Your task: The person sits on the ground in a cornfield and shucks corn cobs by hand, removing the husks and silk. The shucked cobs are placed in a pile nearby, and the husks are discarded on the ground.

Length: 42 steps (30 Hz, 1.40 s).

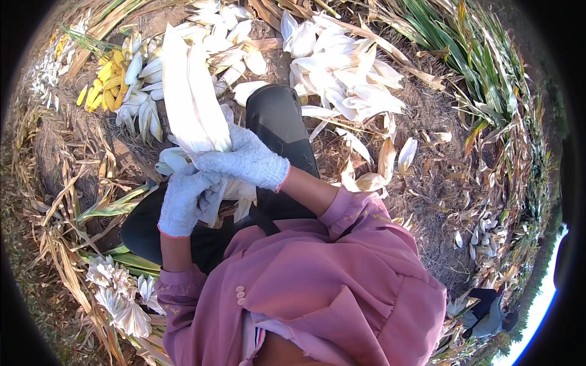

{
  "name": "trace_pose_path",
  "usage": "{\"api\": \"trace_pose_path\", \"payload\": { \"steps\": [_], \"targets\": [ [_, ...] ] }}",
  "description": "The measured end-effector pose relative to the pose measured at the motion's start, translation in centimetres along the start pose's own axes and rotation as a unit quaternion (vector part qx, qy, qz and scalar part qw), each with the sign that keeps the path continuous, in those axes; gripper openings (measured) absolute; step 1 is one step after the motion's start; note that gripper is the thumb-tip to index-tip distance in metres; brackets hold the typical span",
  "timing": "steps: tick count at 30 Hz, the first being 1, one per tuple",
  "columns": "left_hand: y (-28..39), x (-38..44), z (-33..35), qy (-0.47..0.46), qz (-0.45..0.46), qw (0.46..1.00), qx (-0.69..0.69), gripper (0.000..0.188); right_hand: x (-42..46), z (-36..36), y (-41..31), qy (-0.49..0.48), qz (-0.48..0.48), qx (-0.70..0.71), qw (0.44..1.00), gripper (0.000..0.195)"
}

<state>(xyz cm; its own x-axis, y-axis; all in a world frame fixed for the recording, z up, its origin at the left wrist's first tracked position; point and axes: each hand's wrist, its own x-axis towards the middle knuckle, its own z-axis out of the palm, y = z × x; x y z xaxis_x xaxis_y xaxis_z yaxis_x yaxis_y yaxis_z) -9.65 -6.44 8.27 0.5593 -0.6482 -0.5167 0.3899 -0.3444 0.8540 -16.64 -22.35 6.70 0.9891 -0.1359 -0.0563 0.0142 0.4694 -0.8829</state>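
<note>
Long, pale corn husks (183, 87) rise from between my hands, brightly lit by the sun. My right hand (247, 155), in a white knitted work glove, grips their lower end. Just below it, my left hand (183, 201), gloved alike, is closed around the base of the same bundle and touches the right. Husk strips (240, 194) hang beneath the hands, over my lap. Whether an ear of corn is inside the bundle is hidden. Both hands are above my dark trouser legs (279, 119).
Husked yellow corn ears (110, 82) lie in a pile at upper left, beside loose husks (146, 114). A large husk heap (343, 68) lies beyond my knee. Green corn stalks (480, 73) line the right. Opened husks (123, 297) lie at lower left. Another person (487, 315) is at lower right.
</note>
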Motion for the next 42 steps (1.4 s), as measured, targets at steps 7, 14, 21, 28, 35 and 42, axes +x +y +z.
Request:
{"api": "trace_pose_path", "payload": {
  "steps": [7,14,21,28,35,42],
  "targets": [
    [1.5,-0.9,2.6,-0.069,-0.053,0.979,0.185,0.024,-0.6,-2.5,-0.2,-0.15,0.143,-0.138,0.968,0.043],
    [1.2,-1.1,4.2,0.017,-0.02,0.981,0.192,0.022,-1.3,-0.9,-0.7,0.07,0.124,0.185,0.972,0.026],
    [-2.0,-0.3,6.2,-0.028,0.139,0.982,0.129,0.022,2.5,-6.5,0.3,0.089,-0.07,0.66,0.742,0.02],
    [-2.9,2.7,-0.1,0.165,0.034,0.984,0.05,0.025,0.1,-19.0,-2.8,0.343,-0.139,0.297,0.88,0.019],
    [-7.9,4.8,-3.8,0.097,0.019,0.82,0.563,0.039,-4.7,-37.2,-0.3,0.528,-0.14,0.24,0.803,0.025],
    [-9.3,7.6,-4.6,0.109,0.065,0.835,0.536,0.033,-6.8,-46.7,-3.1,0.575,0.048,-0.001,0.817,0.073]
  ]
}}
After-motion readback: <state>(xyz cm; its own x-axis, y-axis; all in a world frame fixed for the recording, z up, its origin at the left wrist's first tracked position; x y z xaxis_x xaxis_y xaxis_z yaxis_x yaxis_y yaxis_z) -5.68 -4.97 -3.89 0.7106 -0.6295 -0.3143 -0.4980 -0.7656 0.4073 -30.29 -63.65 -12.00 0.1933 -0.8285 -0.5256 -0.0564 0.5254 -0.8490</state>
